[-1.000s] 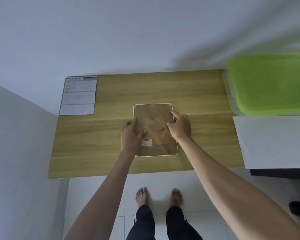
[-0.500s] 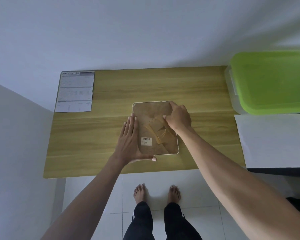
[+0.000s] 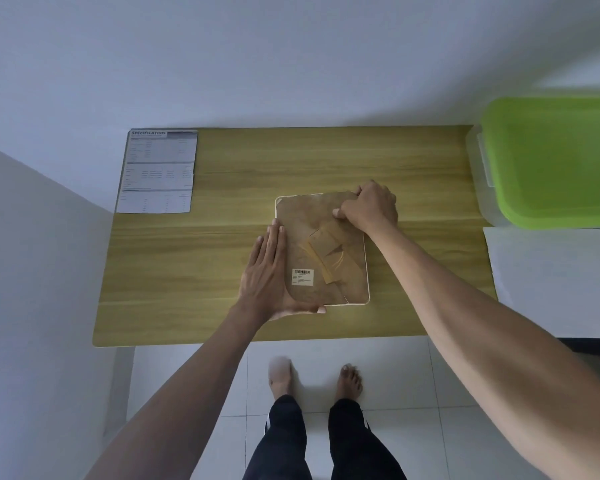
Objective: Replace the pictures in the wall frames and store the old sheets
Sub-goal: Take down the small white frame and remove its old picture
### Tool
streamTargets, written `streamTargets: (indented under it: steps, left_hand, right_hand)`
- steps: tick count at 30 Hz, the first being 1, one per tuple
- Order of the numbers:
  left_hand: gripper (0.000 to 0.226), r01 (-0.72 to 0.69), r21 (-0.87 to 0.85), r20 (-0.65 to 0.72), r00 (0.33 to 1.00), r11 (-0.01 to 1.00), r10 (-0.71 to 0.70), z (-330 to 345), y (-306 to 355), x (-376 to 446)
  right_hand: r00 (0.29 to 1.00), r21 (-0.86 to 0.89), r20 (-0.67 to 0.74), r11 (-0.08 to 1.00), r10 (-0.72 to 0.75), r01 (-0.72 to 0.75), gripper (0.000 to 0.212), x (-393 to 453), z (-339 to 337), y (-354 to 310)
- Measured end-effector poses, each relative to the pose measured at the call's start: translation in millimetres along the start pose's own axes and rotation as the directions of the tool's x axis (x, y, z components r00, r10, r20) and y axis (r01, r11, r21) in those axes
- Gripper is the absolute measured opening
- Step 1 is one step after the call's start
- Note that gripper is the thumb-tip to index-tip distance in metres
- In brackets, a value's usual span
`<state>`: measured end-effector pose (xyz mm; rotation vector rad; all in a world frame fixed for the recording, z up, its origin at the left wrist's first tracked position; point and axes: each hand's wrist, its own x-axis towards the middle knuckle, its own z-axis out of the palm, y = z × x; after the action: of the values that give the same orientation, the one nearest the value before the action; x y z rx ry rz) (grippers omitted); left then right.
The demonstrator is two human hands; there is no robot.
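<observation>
frame [image 3: 323, 251] lay face down on counter [image 3: 194, 271]. left hand [image 3: 269, 271] flat, fingers straight, pressed frame's left edge. right hand [image 3: 371, 206] curled, grip pinching frame's top right corner.

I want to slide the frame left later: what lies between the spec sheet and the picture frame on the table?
Only bare wooden table lies between the specification sheet and the picture frame, seen from the head camera.

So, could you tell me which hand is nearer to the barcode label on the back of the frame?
Left. The left hand lies flat on the frame's left edge, right beside the barcode label. The right hand grips the far right corner, well away from it.
</observation>
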<state>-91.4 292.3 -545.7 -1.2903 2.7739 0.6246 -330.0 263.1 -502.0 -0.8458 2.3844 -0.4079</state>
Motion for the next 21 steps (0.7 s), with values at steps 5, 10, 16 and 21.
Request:
streamTargets:
  steps: [5, 10, 16, 21]
  left_hand:
    - [0.172, 0.002, 0.006, -0.013, 1.0, 1.0, -0.002, 2.4, 2.0, 1.6]
    - [0.171, 0.013, -0.025, -0.024, 1.0, 1.0, -0.014, 4.5, 2.7, 1.9]
    - [0.155, -0.037, -0.269, -0.025, 0.999, 0.962, 0.031, -4.8, -0.3, 1.5]
    - [0.099, 0.016, -0.522, -0.182, 0.975, 0.853, -0.13, -21.2, 16.8, 13.3]
  right_hand:
    - [0.997, 0.09, 0.027, 0.994, -0.071, 0.068, 0.052, -9.7, -10.3, -2.2]
    - [0.992, 0.299, 0.053, 0.949, -0.117, 0.096, 0.06, -32.0, -1.3, 22.8]
    - [0.996, 0.65, 0.076, 0.76, -0.038, -0.021, 0.064, -35.6, -1.9, 36.5]
    - [0.995, 0.765, 0.083, 0.643, -0.061, -0.024, 0.071, -35.8, -19.9, 37.6]
